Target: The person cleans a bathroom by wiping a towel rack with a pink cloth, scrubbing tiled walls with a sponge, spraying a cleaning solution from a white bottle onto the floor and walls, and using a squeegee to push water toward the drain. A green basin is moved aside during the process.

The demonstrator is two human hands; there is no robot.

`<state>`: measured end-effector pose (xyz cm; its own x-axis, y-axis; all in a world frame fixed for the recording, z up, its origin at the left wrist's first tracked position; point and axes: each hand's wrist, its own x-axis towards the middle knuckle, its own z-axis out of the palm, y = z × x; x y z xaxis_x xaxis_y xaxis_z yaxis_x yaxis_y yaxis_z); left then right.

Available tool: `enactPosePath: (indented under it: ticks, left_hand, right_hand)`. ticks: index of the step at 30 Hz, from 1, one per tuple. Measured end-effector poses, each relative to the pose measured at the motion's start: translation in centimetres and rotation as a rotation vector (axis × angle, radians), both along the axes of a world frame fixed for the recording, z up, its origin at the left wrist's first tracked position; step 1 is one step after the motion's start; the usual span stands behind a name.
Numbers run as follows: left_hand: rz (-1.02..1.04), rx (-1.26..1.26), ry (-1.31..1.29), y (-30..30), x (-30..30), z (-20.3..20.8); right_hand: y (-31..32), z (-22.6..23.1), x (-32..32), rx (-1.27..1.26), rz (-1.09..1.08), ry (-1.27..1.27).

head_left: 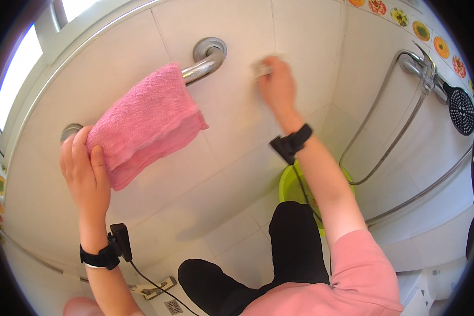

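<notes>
A pink towel (147, 113) hangs folded over a chrome grab bar (204, 67) fixed to the tiled wall. At the bar's left end my left hand (84, 168) is closed around the bar and the towel's edge, its thumb lying on the towel. My right hand (280, 89) is at the wall, to the right of the bar's upper mount. Its fingers are closed on a small pale beige-grey pad or cloth (262, 68). Motion smears that thing, so its exact kind does not show.
A lime-green basin (287, 187) stands on the floor beyond my right knee. The shower mixer (429, 79), its metal hose (387, 131) and a black shower head (462, 110) are at the right. A window (18, 73) is at upper left. Thin cables trail from the black wrist straps.
</notes>
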<state>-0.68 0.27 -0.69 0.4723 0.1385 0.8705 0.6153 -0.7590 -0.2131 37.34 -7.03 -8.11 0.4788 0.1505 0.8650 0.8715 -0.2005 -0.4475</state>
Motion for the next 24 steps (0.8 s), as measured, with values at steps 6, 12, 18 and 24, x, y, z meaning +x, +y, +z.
enactPosePath:
  ticks: [6, 12, 18, 24]
  left_hand:
    - [0.027, -0.036, 0.041, -0.1, 0.1, 0.2]
    - [0.047, -0.033, 0.044, -0.1, -0.2, -0.1]
    - [0.035, -0.044, 0.046, -0.3, 0.0, 0.3]
    - [0.025, -0.013, 0.031, -0.3, 0.3, 0.2]
  right_hand:
    - [1.0, -4.7, -8.0, -0.133, 0.522, -0.262]
    - [-1.5, -2.0, 4.4, -0.092, 0.109, 0.068]
    - [-1.2, -1.6, 3.6, -0.096, 0.046, 0.059]
    - [0.7, -1.1, 2.9, -0.044, 0.203, -0.136]
